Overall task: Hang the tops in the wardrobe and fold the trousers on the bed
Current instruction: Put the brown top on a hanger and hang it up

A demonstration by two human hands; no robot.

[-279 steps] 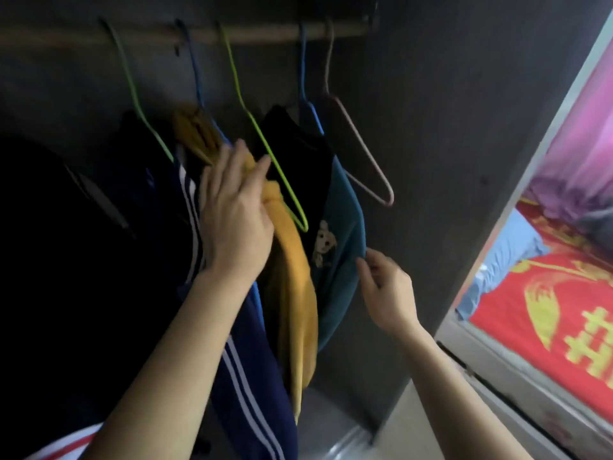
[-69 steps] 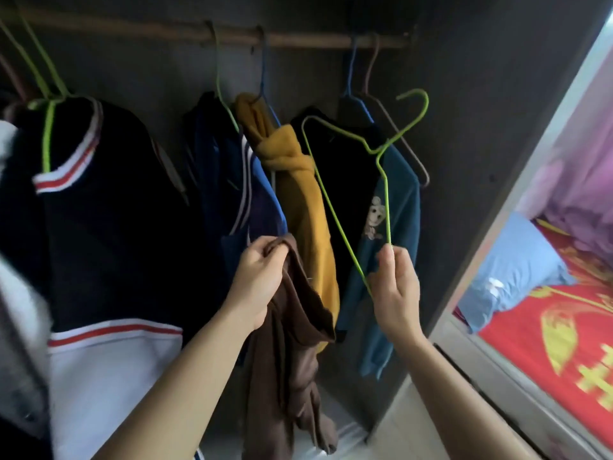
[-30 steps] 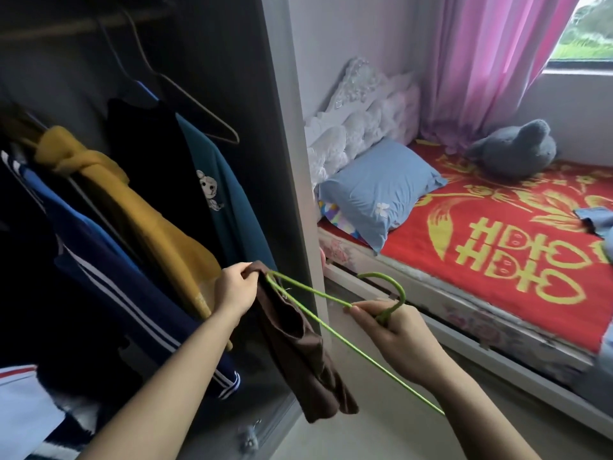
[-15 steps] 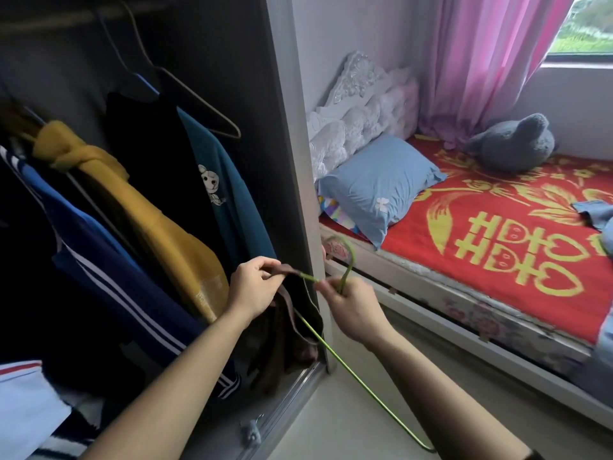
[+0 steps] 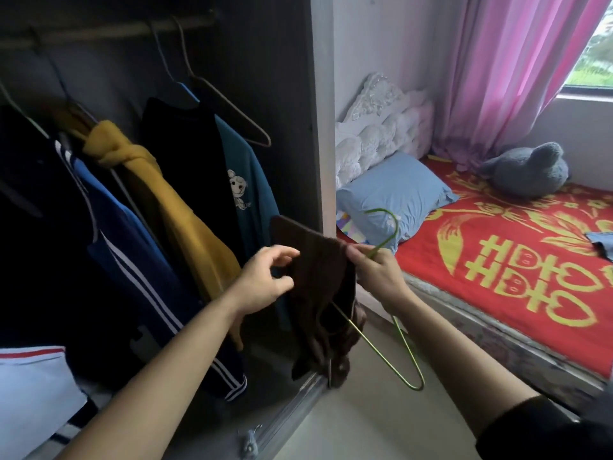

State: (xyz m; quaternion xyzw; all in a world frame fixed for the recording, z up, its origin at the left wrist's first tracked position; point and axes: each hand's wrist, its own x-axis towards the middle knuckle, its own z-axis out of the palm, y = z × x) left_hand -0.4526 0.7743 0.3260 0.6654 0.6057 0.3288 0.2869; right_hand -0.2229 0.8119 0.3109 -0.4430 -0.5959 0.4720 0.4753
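Observation:
A dark brown top hangs partly over a green wire hanger in front of the open wardrobe. My right hand pinches the hanger's neck below its hook, together with the top's edge. My left hand touches the brown cloth from the left, thumb and fingers loosely curved against it; whether it grips is unclear. The hanger's lower loop pokes out below the top on the right.
On the wardrobe rail hang a mustard top, a black-and-teal top, a blue striped top and an empty hanger. To the right stands the bed with a blue pillow, grey plush toy and a blue garment.
The brown top has been raised and drawn further over the hanger. My left hand has loosened from a grip on the cloth to touching it. Both hands have lifted slightly.

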